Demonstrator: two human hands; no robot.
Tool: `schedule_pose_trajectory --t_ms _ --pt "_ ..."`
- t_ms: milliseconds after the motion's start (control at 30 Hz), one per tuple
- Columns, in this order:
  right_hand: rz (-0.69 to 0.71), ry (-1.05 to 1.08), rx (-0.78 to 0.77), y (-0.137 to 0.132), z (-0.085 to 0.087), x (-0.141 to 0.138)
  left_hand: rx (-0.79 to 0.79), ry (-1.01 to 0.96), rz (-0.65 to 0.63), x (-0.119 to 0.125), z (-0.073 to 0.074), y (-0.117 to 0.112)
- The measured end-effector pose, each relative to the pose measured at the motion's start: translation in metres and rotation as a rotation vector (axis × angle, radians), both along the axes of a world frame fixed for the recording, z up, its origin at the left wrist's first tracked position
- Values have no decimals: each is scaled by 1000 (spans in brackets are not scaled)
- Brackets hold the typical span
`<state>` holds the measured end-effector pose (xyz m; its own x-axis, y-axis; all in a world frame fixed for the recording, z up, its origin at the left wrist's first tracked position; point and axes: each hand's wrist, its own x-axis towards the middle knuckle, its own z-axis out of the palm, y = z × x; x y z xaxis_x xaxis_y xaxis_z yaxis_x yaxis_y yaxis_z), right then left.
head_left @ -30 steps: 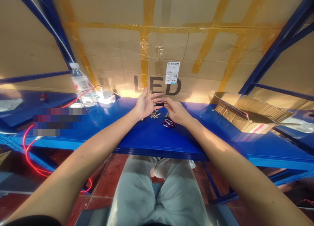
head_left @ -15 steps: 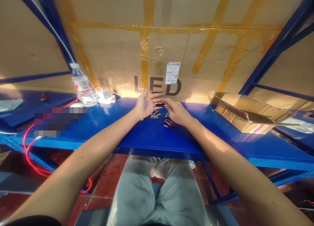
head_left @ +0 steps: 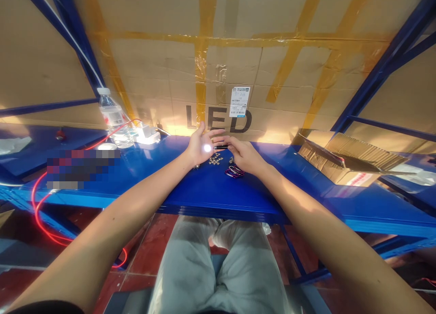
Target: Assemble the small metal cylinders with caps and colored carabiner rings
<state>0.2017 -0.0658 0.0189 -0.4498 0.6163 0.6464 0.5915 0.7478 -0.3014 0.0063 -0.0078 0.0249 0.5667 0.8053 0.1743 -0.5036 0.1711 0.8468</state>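
My right hand (head_left: 243, 154) pinches a small black tube-shaped flashlight (head_left: 220, 147), pointed left at my left hand (head_left: 200, 147). My left hand is open, palm facing the light, fingers spread, and a bright white spot (head_left: 207, 148) shines on the palm. Both hands hover just above the blue shelf (head_left: 211, 191). Below them lie several small silvery metal parts (head_left: 215, 158) and purple and red carabiner-like clips (head_left: 233, 171).
A water bottle (head_left: 112, 117) and a white power strip (head_left: 147, 134) with a red cable (head_left: 44, 205) sit at the left. An open cardboard box (head_left: 347, 161) lies at the right. A large taped carton marked LED (head_left: 218, 77) stands behind.
A bright white light spot has appeared on my left palm; half a second ago it was only a faint glow. The hands have hardly moved.
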Motion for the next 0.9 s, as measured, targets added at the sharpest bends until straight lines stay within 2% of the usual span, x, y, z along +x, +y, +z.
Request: schedule_pose_trajectory --t_ms 500,900 --pt "8 -1 2 -1 0 1 0 9 9 1 1 -2" --pt "5 -18 42 0 -1 0 33 6 -9 1 -3 4"
